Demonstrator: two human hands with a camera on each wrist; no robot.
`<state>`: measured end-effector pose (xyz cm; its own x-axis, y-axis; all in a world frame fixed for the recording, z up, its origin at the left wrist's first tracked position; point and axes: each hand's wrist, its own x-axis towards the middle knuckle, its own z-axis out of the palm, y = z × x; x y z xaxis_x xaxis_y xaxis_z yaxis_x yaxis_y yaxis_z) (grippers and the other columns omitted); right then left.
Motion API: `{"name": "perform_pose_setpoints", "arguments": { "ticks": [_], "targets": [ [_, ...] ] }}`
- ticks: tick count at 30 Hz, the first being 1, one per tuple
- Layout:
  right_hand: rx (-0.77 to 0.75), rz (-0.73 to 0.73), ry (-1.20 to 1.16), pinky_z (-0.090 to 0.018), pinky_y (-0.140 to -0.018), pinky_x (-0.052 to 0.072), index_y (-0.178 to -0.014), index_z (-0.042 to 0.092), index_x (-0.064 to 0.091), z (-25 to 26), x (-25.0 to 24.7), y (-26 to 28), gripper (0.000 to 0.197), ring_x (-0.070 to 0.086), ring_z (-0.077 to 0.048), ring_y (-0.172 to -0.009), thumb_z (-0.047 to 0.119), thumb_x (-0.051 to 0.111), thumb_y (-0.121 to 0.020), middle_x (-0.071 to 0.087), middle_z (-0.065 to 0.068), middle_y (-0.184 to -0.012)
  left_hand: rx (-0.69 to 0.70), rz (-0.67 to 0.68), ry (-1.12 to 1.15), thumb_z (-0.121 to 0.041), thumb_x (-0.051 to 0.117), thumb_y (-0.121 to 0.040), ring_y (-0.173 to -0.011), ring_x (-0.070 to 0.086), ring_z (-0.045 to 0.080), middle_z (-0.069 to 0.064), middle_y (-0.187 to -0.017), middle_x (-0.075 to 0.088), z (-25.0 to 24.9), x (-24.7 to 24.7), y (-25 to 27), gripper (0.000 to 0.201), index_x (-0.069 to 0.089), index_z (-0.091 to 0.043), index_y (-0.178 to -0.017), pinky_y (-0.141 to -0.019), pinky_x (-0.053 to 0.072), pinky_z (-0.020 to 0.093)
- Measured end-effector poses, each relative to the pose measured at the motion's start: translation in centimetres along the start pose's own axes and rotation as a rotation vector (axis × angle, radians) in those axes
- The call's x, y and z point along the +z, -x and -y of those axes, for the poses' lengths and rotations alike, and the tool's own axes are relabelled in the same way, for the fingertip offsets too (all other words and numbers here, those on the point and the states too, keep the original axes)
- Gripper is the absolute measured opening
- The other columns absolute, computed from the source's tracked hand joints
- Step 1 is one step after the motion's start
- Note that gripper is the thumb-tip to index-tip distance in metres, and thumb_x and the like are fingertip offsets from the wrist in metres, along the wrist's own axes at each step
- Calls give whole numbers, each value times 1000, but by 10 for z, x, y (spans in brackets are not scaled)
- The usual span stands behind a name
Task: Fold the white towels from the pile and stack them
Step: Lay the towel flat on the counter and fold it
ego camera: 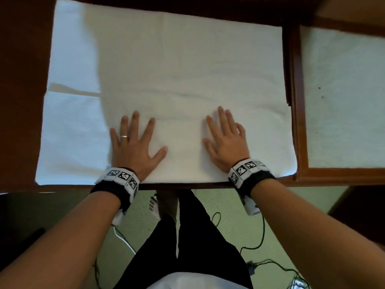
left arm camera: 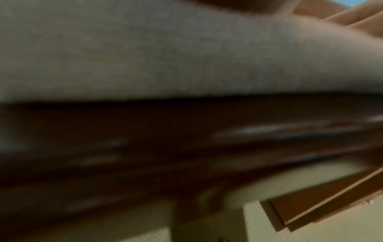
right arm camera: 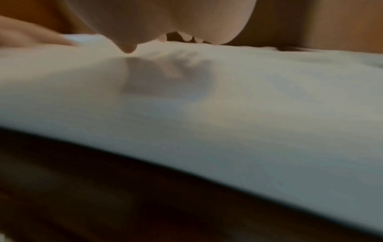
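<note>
A large white towel [ego camera: 177, 69] lies spread flat over the dark wooden table [ego camera: 23, 80] in the head view. My left hand [ego camera: 133, 142] presses flat on the towel's near part, fingers spread, a ring on one finger. To its right, my right hand [ego camera: 225, 138] also lies flat on the towel, fingers straight. Both hands sit close to the towel's near edge. The left wrist view is blurred and shows the towel [left arm camera: 145, 54] above the table's edge [left arm camera: 186, 139]. The right wrist view shows the towel [right arm camera: 228, 106] under my palm [right arm camera: 165, 21].
Another white towel [ego camera: 343, 101] lies on a wooden-framed surface [ego camera: 298, 101] to the right. Below the table's near edge are the green floor [ego camera: 233, 205], cables [ego camera: 260, 236] and my legs in black trousers [ego camera: 187, 236].
</note>
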<state>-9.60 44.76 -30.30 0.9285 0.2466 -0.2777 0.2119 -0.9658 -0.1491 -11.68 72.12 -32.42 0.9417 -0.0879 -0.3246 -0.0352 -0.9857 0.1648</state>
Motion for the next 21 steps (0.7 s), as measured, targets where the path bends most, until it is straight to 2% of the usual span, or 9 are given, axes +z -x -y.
{"name": "perform_pose_setpoints", "arguments": {
  "ticks": [3, 6, 9, 11, 13, 15, 18, 20, 21],
  "targets": [
    [-117, 22, -42, -52, -113, 26, -152, 22, 35, 57, 6, -17, 62, 18, -32, -150, 48, 31, -96, 17, -12, -164, 137, 10, 15, -73, 24, -86, -153, 6, 36, 9, -168, 3, -1, -8, 0, 86, 17, -30, -159, -120, 10, 58],
    [-56, 53, -97, -53, -115, 19, -154, 26, 27, 82, 15, -24, 60, 8, -31, -152, 46, 30, -98, 9, -7, -166, 184, 87, -91, -73, 7, -89, -154, -2, 31, 3, -168, -10, 26, -16, -5, 80, 1, -35, -159, -122, 7, 54],
    [-41, 53, -103, -51, -119, 10, -157, 34, 15, 81, 25, -22, 58, -5, -26, -153, 47, 30, -102, -5, 1, -166, 95, 133, -161, -73, 0, -92, -154, -14, 25, -4, -164, -26, 83, -25, -12, 71, -17, -44, -155, -123, 4, 55],
    [-55, 77, -77, -50, -119, 9, -157, 37, 10, 77, 26, -22, 59, -8, -23, -153, 49, 29, -103, -10, 3, -166, -36, 148, -160, -73, 1, -92, -154, -13, 25, -4, -164, -27, 127, -36, -15, 70, -21, -44, -153, -122, 6, 58],
    [-55, 89, -52, -49, -119, 9, -157, 37, 8, 76, 25, -24, 60, -8, -22, -153, 52, 25, -101, -11, 4, -166, -193, 156, -138, -73, 2, -92, -154, -10, 27, -1, -166, -22, 159, -47, -14, 74, -18, -40, -155, -122, 4, 59],
    [-41, 90, -49, -50, -119, 9, -157, 38, 7, 77, 25, -25, 61, -9, -22, -153, 54, 23, -100, -12, 5, -166, -253, 109, -132, -71, 7, -95, -154, -7, 30, 6, -167, -13, 166, -53, -7, 77, -8, -29, -158, -122, 4, 59],
    [-23, 117, -55, -51, -120, 7, -156, 40, 4, 79, 25, -26, 60, -13, -21, -152, 53, 24, -101, -15, 6, -165, 14, 9, -114, -66, 19, -97, -154, 3, 31, 11, -168, -2, 130, -45, 12, 78, 5, -22, -160, -121, 13, 58],
    [-19, 124, -52, -50, -120, 8, -156, 40, 3, 79, 25, -25, 62, -13, -21, -152, 55, 20, -99, -16, 6, -165, 175, 47, -123, -67, 19, -97, -155, -2, 26, 5, -168, -10, 112, -23, 31, 77, 4, -26, -160, -121, 14, 58],
    [-23, 119, -44, -50, -119, 8, -156, 40, 3, 78, 25, -25, 64, -12, -21, -152, 56, 18, -97, -15, 6, -165, 176, 68, -129, -66, 18, -98, -155, -6, 24, 2, -167, -16, 111, -14, 40, 75, 0, -29, -160, -122, 13, 57]
  ]
}}
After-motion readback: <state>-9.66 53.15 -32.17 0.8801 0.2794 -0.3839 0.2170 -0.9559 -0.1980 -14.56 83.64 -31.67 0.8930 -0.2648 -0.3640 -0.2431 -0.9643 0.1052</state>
